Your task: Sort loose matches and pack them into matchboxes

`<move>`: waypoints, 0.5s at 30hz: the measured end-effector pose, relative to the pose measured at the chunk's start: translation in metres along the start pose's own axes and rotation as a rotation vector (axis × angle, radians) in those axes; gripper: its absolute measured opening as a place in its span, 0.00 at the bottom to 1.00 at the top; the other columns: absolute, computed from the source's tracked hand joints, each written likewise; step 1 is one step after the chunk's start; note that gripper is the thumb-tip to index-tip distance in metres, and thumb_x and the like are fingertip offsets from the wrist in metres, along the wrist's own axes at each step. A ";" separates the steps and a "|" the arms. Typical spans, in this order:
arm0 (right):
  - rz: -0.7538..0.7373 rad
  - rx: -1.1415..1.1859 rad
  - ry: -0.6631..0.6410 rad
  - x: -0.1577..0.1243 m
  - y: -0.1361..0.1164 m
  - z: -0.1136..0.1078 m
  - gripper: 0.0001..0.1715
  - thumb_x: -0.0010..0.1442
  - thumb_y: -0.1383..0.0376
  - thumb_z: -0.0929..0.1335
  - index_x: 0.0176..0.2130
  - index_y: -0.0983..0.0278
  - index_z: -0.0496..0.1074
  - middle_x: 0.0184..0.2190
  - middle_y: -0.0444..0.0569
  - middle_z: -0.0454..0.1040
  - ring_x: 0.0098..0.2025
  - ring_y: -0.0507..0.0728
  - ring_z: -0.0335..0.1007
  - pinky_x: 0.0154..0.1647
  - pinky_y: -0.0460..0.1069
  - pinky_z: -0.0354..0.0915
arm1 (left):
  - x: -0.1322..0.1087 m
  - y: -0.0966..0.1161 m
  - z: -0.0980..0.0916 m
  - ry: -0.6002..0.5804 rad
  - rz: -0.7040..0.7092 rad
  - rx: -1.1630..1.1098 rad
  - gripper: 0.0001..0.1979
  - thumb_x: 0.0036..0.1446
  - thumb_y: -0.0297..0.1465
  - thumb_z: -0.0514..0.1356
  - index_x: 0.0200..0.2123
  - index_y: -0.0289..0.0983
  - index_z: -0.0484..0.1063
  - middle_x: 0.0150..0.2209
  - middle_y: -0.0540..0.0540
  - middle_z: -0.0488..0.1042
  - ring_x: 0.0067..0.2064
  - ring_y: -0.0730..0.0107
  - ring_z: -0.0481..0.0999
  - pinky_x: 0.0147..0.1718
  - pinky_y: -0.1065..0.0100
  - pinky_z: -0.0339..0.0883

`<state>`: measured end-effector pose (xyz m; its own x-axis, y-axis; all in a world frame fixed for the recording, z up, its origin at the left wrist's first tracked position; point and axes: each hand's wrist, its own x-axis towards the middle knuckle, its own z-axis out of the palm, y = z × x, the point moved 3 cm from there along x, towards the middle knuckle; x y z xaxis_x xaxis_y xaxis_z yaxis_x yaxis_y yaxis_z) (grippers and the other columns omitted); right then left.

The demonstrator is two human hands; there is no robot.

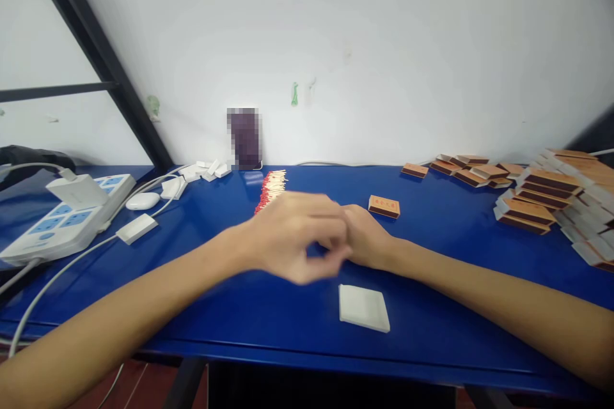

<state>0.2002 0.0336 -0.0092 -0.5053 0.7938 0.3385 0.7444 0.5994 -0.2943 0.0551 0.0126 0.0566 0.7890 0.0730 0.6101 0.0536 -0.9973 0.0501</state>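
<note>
My left hand (302, 236) is over the middle of the blue table, slightly blurred. Its fingers are curled and its thumb bends in toward them; anything between the tips cannot be made out. Just behind and to the right, overlapping it in view, my right hand (367, 236) has its fingers hidden. A row of red-tipped matches (273, 188) lies beyond my left hand and is partly covered by it. A single matchbox (384, 206) rests past my right hand. Nearer the table's front edge lies a flat white square piece (364, 308).
Stacked matchboxes (551, 188) fill the right side, with loose matchboxes (472, 170) toward the wall. On the left are a power strip (71, 220), white cables and a white earbud case (142, 201). Small white pieces (206, 170) lie by a blurred-out dark object (247, 139).
</note>
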 end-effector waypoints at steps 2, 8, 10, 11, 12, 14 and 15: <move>0.019 0.023 0.008 0.001 0.000 0.002 0.06 0.56 0.68 0.66 0.28 0.64 0.73 0.23 0.44 0.72 0.24 0.50 0.61 0.27 0.47 0.51 | -0.011 -0.019 -0.007 0.017 -0.137 0.142 0.09 0.60 0.29 0.55 0.29 0.36 0.73 0.36 0.46 0.78 0.38 0.69 0.76 0.40 0.65 0.71; 0.083 0.121 -0.016 0.000 0.001 0.002 0.07 0.56 0.68 0.67 0.28 0.63 0.74 0.19 0.40 0.66 0.21 0.49 0.58 0.26 0.46 0.53 | -0.046 -0.046 -0.001 -0.311 -0.325 0.287 0.10 0.59 0.35 0.58 0.37 0.37 0.77 0.50 0.42 0.73 0.50 0.60 0.72 0.51 0.58 0.67; 0.106 0.178 -0.037 -0.004 0.000 0.001 0.07 0.56 0.68 0.67 0.28 0.63 0.74 0.18 0.39 0.65 0.20 0.48 0.57 0.26 0.46 0.54 | -0.051 -0.046 0.004 -0.338 -0.311 0.303 0.11 0.59 0.35 0.58 0.39 0.36 0.77 0.50 0.42 0.72 0.51 0.59 0.71 0.52 0.58 0.66; 0.116 0.203 -0.052 -0.007 0.000 0.000 0.06 0.56 0.68 0.67 0.28 0.63 0.74 0.18 0.39 0.65 0.20 0.48 0.57 0.25 0.46 0.55 | -0.053 -0.045 0.006 -0.340 -0.299 0.319 0.11 0.60 0.35 0.58 0.40 0.36 0.77 0.51 0.41 0.72 0.51 0.59 0.71 0.53 0.57 0.65; 0.125 0.222 -0.066 -0.010 -0.002 -0.001 0.06 0.55 0.68 0.67 0.28 0.63 0.74 0.18 0.39 0.65 0.20 0.48 0.57 0.25 0.46 0.55 | -0.053 -0.045 0.007 -0.340 -0.287 0.336 0.11 0.60 0.35 0.58 0.40 0.36 0.77 0.51 0.41 0.71 0.52 0.58 0.70 0.53 0.57 0.65; 0.126 0.240 -0.082 -0.016 -0.004 -0.002 0.06 0.54 0.68 0.67 0.28 0.63 0.74 0.19 0.39 0.65 0.20 0.48 0.57 0.24 0.45 0.55 | -0.053 -0.044 0.011 -0.340 -0.273 0.366 0.12 0.60 0.35 0.58 0.41 0.36 0.77 0.51 0.41 0.71 0.52 0.58 0.70 0.54 0.56 0.64; 0.120 0.243 -0.085 -0.018 -0.005 -0.003 0.06 0.54 0.68 0.67 0.27 0.63 0.74 0.19 0.39 0.65 0.20 0.48 0.58 0.24 0.45 0.55 | -0.053 -0.043 0.013 -0.342 -0.275 0.377 0.12 0.60 0.35 0.58 0.41 0.35 0.77 0.51 0.40 0.71 0.52 0.58 0.69 0.54 0.57 0.64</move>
<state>0.2064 0.0161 -0.0109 -0.4619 0.8604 0.2153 0.6803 0.4994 -0.5365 0.0193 0.0517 0.0120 0.8648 0.3862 0.3209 0.4496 -0.8801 -0.1523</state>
